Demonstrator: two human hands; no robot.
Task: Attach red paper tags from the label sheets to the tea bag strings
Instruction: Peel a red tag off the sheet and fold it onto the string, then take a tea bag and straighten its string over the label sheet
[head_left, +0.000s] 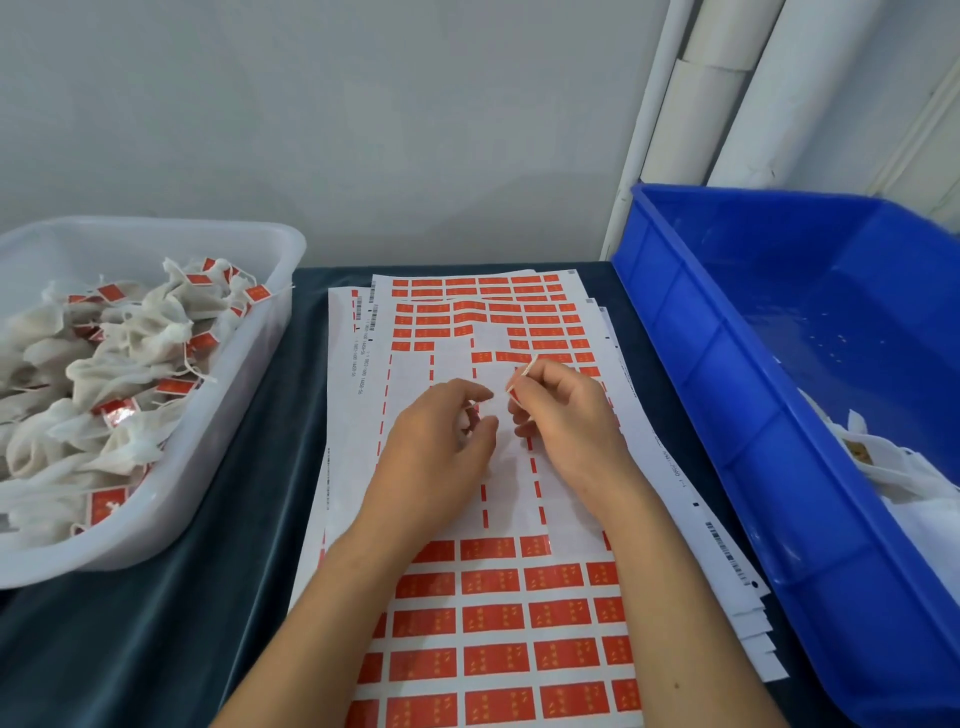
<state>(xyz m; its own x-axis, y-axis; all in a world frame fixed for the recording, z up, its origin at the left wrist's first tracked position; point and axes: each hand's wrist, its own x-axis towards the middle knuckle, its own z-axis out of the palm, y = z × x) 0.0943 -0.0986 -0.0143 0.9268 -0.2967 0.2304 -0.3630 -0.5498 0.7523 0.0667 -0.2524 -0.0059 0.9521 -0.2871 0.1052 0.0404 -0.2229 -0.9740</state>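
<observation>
Label sheets lie nearest us. Our right hand pinches a red tag; our left hand apparently grips a tea bag. Misalignment risks sticking the tag to itself, missing the string.

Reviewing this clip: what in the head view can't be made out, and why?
- Tea bag in the left hand: only a white sliver shows, curled fingers cover it.
- Red tag pinched by the right hand: mostly hidden, string contact unclear.
- Printing on the label sheets: too small, blurred.
- Blue bin contents: cut off by the right edge.
</observation>
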